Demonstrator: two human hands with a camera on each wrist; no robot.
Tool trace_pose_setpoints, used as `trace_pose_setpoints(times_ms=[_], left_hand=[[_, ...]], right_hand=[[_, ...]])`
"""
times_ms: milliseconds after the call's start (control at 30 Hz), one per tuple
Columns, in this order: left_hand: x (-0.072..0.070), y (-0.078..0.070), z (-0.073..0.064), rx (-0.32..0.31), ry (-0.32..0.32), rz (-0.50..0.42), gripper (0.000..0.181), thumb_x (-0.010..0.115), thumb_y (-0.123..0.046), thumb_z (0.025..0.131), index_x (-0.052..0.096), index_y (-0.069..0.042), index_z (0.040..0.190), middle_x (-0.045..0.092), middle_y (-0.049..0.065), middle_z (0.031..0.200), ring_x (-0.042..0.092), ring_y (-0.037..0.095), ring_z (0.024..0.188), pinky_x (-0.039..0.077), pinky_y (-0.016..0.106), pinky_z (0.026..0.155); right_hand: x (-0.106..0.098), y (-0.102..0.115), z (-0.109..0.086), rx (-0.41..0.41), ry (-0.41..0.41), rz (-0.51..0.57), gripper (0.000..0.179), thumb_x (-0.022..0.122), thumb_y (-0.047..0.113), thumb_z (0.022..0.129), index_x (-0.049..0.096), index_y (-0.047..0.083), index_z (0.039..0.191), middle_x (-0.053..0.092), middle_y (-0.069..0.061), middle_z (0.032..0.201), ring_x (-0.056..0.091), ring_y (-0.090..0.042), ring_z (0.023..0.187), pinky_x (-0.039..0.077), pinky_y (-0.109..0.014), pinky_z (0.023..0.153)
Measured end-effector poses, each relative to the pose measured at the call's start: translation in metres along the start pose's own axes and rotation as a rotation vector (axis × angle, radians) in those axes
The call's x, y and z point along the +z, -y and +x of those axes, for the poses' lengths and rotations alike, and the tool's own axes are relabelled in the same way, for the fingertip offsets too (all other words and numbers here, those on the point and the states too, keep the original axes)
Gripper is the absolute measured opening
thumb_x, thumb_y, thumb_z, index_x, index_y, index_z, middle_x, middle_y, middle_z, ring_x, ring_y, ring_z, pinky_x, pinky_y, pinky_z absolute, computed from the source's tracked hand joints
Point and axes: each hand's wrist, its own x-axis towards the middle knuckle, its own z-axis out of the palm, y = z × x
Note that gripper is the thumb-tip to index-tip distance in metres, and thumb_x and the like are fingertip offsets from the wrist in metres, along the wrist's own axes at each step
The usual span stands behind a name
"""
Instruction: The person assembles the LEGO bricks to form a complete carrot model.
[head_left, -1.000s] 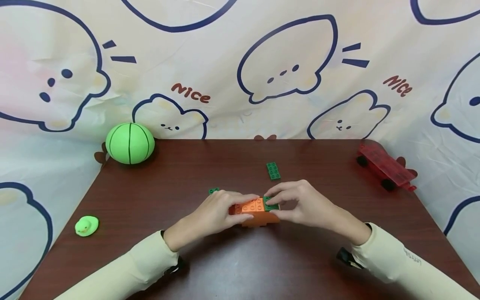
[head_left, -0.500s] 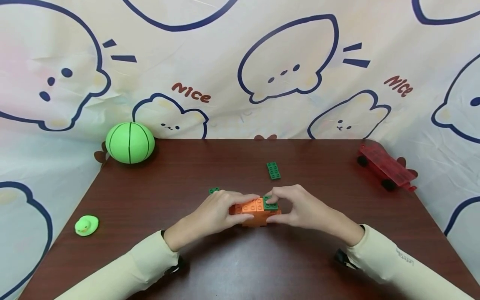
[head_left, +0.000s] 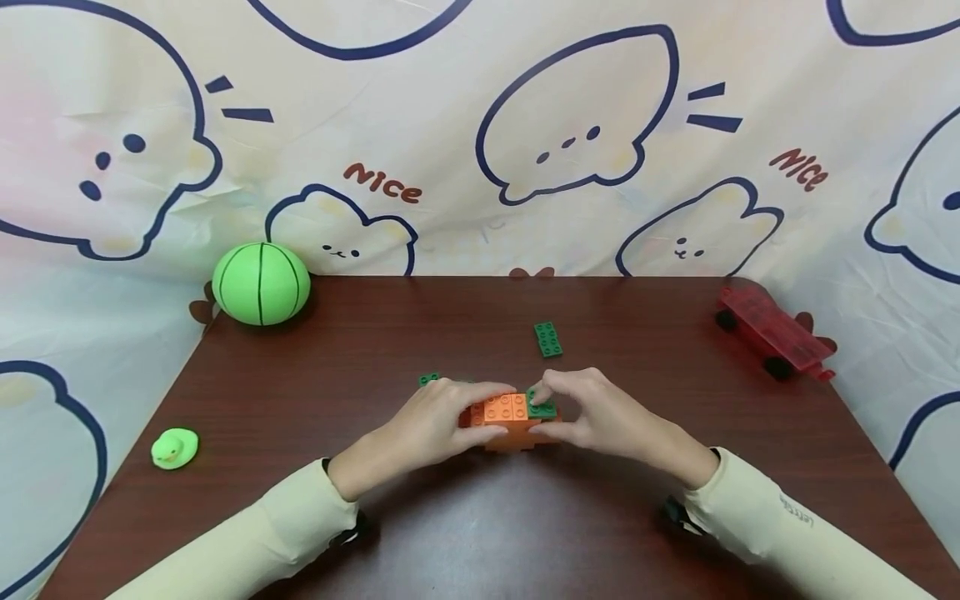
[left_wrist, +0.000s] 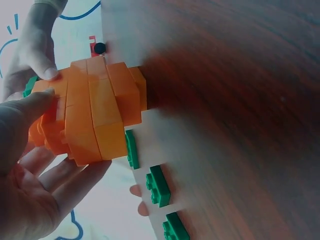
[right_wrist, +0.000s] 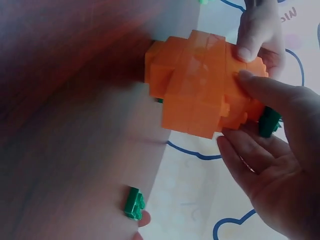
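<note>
A stepped build of orange building bricks (head_left: 504, 410) stands at the middle of the table, held from both sides. My left hand (head_left: 426, 422) grips its left part, thumb on the near side and fingers on the far side. From the right, my right hand (head_left: 603, 423) holds it with the thumb (right_wrist: 270, 89) on the near face and a bent index finger touching the green brick (head_left: 542, 408) at the top right. In the left wrist view the orange build (left_wrist: 95, 112) shows its layers, wider in the middle. The fingertips behind it are partly hidden.
A loose green brick (head_left: 547, 339) lies beyond the hands, and another green brick (head_left: 428, 379) is partly behind the left hand. Around the table are a green ball (head_left: 261, 284), a green toy duck (head_left: 175, 448) and a red translucent skateboard (head_left: 776, 332).
My right hand has shifted left, its thumb sliding inward along the front of the orange build and its index finger bending over the green brick. The left hand keeps its grip in place.
</note>
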Motion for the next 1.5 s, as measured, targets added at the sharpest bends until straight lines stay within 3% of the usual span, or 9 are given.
trace_pose_setpoints(times_ms=[133,200,300,400,567,800,1033,1200,1500], left_hand=[[0.0,-0.001,0.0,-0.04,0.027,-0.009,0.054,0.078,-0.034,0.093,0.056,-0.01,0.136,0.074,-0.005,0.082,0.051,-0.005,0.055,0.047,0.021,0.067],[0.0,0.0,0.001,-0.049,0.046,-0.041,0.058,0.077,-0.035,0.093,0.052,-0.009,0.138,0.079,-0.002,0.094,0.059,-0.004,0.061,0.052,0.022,0.07],[-0.005,0.006,0.002,-0.098,0.099,-0.099,0.07,0.076,-0.044,0.092,0.046,-0.014,0.147,0.077,0.001,0.118,0.07,0.005,0.086,0.058,0.029,0.082],[-0.018,0.019,0.0,-0.174,0.18,-0.152,0.076,0.073,-0.051,0.092,0.043,-0.02,0.154,0.064,0.002,0.141,0.064,0.018,0.121,0.054,0.043,0.1],[-0.035,0.047,-0.008,-0.272,0.264,-0.122,0.057,0.061,-0.04,0.103,0.048,-0.016,0.153,0.052,0.01,0.147,0.051,0.031,0.135,0.045,0.056,0.112],[-0.02,0.071,-0.004,-0.38,0.222,0.128,0.056,0.076,-0.026,0.095,0.058,-0.013,0.146,0.059,0.012,0.137,0.057,0.029,0.124,0.053,0.051,0.102],[-0.018,0.08,-0.003,-0.43,0.113,0.096,0.036,0.077,-0.018,0.093,0.07,-0.004,0.126,0.07,0.013,0.122,0.067,0.027,0.111,0.057,0.047,0.095],[-0.031,0.067,-0.004,-0.381,0.02,-0.058,0.038,0.074,-0.015,0.095,0.065,-0.001,0.129,0.069,0.013,0.123,0.067,0.025,0.11,0.059,0.042,0.093],[-0.036,0.013,-0.005,-0.036,-0.089,-0.292,0.032,0.081,-0.014,0.09,0.07,-0.012,0.12,0.073,-0.002,0.11,0.07,0.008,0.094,0.061,0.035,0.088]], right_hand=[[0.001,-0.001,-0.003,-0.031,0.024,-0.048,0.044,0.087,0.016,0.083,0.071,0.017,0.124,0.074,0.004,0.117,0.07,-0.006,0.1,0.06,-0.024,0.083],[0.0,-0.002,-0.003,-0.049,0.029,-0.065,0.045,0.087,0.016,0.084,0.072,0.019,0.126,0.074,0.004,0.119,0.07,-0.007,0.102,0.059,-0.025,0.082],[-0.001,-0.002,-0.002,-0.071,0.035,-0.101,0.042,0.086,0.016,0.084,0.073,0.021,0.124,0.073,0.004,0.117,0.07,-0.008,0.101,0.059,-0.027,0.082],[-0.001,-0.001,0.0,-0.066,0.05,-0.104,0.04,0.086,0.016,0.085,0.074,0.021,0.123,0.073,0.005,0.116,0.07,-0.008,0.102,0.059,-0.028,0.084],[0.0,0.003,0.001,-0.028,0.089,-0.096,0.04,0.085,0.016,0.086,0.073,0.021,0.124,0.073,0.006,0.117,0.069,-0.007,0.103,0.059,-0.028,0.085],[-0.001,0.004,0.001,0.006,0.098,-0.105,0.042,0.085,0.018,0.086,0.072,0.023,0.126,0.073,0.007,0.117,0.069,-0.006,0.102,0.059,-0.029,0.084],[-0.001,0.003,0.002,0.014,0.105,-0.093,0.043,0.084,0.018,0.087,0.072,0.024,0.127,0.072,0.006,0.12,0.068,-0.006,0.102,0.059,-0.027,0.085],[0.0,0.003,0.002,-0.001,0.088,-0.081,0.041,0.084,0.016,0.087,0.072,0.023,0.125,0.072,0.006,0.118,0.067,-0.004,0.096,0.058,-0.028,0.076],[0.001,0.004,0.003,-0.025,0.067,-0.069,0.038,0.083,0.014,0.088,0.073,0.021,0.124,0.073,0.005,0.115,0.065,-0.003,0.092,0.057,-0.029,0.071]])
